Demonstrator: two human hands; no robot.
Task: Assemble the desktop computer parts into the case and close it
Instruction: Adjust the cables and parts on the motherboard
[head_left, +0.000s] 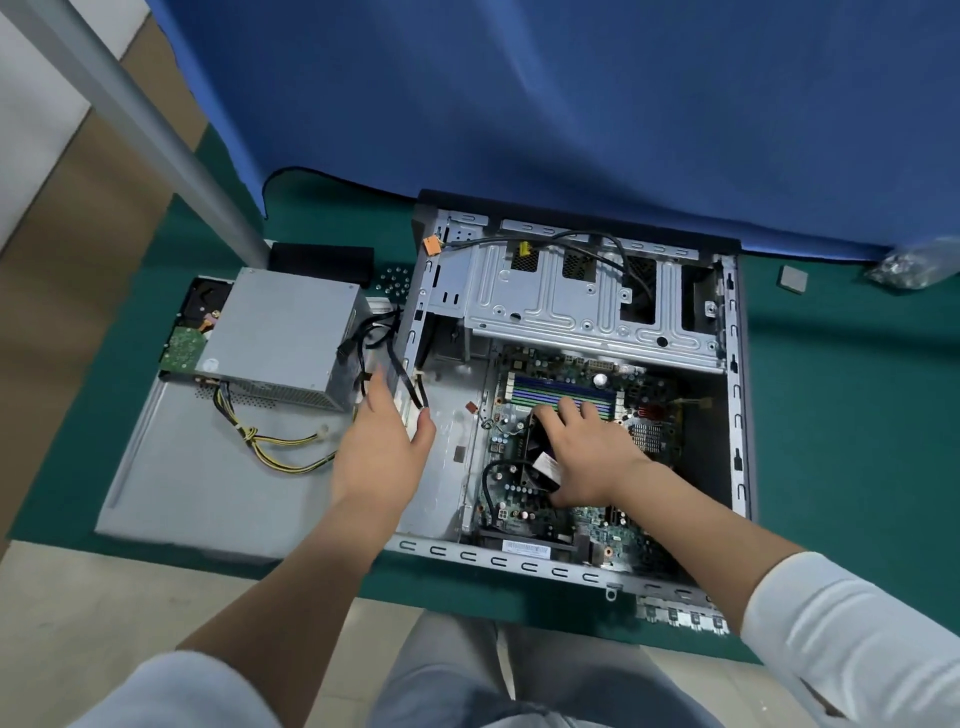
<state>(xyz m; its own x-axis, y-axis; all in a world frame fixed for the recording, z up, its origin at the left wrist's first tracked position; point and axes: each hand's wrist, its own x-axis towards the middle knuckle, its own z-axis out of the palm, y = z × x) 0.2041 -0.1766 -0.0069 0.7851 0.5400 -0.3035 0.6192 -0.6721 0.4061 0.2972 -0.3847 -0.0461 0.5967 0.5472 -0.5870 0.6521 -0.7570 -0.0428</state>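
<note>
The open computer case (737, 395) lies flat on a green mat with the motherboard (576, 379) inside. My right hand (587, 457) rests on the CPU cooler fan (537, 465) in the middle of the board, fingers spread over it. My left hand (387, 447) is at the case's left wall, fingers relaxed, beside black cables (402, 379) that run from the grey power supply (280, 338). That power supply sits outside the case on the side panel (208, 493). A hard drive (189, 338) lies partly under it.
A drive cage (587, 301) fills the case's far half. A heap of screws (395, 280) and a black block (322, 260) lie behind the power supply. A small grey chip (792, 279) and a plastic bag (914, 267) lie at far right. A metal pole (156, 135) rises at left.
</note>
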